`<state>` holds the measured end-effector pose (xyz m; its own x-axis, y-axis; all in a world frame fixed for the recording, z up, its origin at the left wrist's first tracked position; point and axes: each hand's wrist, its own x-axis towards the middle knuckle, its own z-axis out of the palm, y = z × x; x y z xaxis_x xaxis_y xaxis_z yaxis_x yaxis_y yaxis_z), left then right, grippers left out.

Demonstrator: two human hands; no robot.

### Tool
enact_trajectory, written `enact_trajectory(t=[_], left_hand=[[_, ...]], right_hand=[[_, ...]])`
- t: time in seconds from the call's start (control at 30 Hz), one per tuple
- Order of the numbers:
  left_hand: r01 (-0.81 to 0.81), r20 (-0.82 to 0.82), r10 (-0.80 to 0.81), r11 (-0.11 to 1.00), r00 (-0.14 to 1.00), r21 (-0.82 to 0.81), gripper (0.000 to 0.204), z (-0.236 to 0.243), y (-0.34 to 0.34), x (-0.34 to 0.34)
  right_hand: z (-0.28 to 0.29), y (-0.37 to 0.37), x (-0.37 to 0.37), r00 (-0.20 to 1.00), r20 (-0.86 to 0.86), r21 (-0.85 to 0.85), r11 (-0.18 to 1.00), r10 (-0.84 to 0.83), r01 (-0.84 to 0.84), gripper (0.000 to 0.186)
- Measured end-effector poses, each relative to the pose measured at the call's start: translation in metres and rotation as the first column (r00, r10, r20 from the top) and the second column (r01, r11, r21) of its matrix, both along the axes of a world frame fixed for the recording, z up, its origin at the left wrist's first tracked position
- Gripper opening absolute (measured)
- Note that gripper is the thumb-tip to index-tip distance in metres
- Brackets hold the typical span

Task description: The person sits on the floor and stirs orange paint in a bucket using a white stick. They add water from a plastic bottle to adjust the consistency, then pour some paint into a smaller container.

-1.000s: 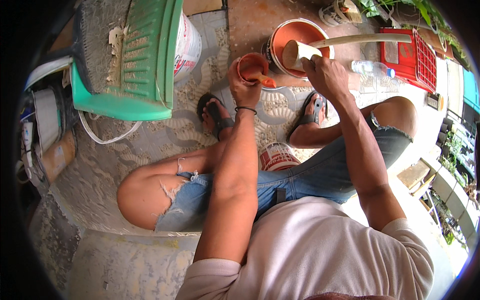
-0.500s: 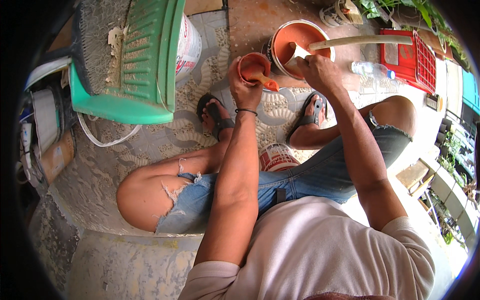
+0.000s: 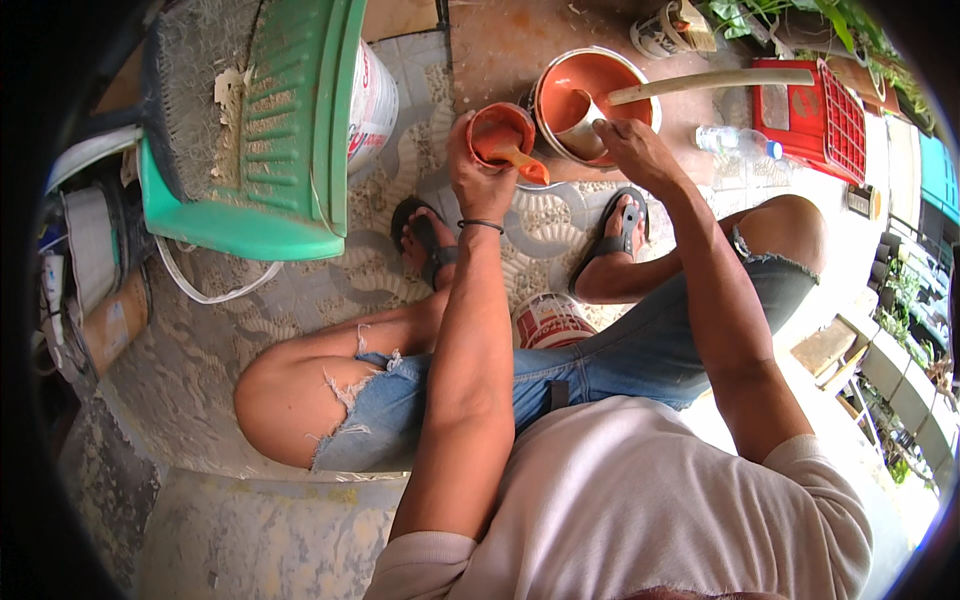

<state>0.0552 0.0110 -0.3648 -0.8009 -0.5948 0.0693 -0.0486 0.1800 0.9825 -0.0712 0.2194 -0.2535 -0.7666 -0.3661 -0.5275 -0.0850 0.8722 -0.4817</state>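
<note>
My left hand [image 3: 478, 180] is closed round a small tub [image 3: 499, 128] coated inside with orange-red paint. A paint-smeared paintbrush [image 3: 524, 162] leans in the tub, one end over the rim; its other end is hidden. To the right stands a paint bucket [image 3: 648, 118] of the same orange-red paint. My right hand [image 3: 637, 150] grips a whitish cup [image 3: 581, 132] by its rim, tilted inside the bucket. Beside that hand, a long pale stick [image 3: 720, 83] rests with one end in the bucket.
A green plastic piece [image 3: 250, 225] bearing a broom head stands at left, before a white bucket [image 3: 373, 110]. Right lie a clear bottle [image 3: 738, 141] and a red crate [image 3: 815, 120]. A brush-topped tub [image 3: 665, 32] stands behind. Another bucket [image 3: 552, 322] sits between my legs.
My right hand has turned the cup in the paint bucket, so its opening now shows. My left hand stays closed on the tub, nearly in the same place.
</note>
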Motion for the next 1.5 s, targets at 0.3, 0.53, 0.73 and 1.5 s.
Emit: enact_trajectory(t=[0.3,0.53,0.73,1.5], left_hand=[[0.221,-0.055,-0.214,0.938,0.975,0.266,0.082,0.035,-0.020,-0.006],[0.362,-0.104,-0.346,0.886,0.932,0.291,0.083,0.060,-0.029,-0.014],[0.466,-0.114,-0.452,0.847,0.884,0.257,0.087,0.079,-0.040,-0.018],[0.610,-0.066,-0.615,0.752,0.786,0.252,0.086,0.104,-0.049,-0.025]], right_hand=[[0.010,0.034,0.007,0.920,0.343,-0.408,0.852,-0.191,0.329,0.054],[0.025,0.047,0.013,0.863,0.444,-0.464,0.762,-0.241,0.452,0.049],[0.057,0.049,0.019,0.886,0.402,-0.495,0.759,-0.230,0.422,0.047],[0.153,0.014,0.024,0.966,-0.258,-0.199,0.977,0.027,-0.081,0.050]])
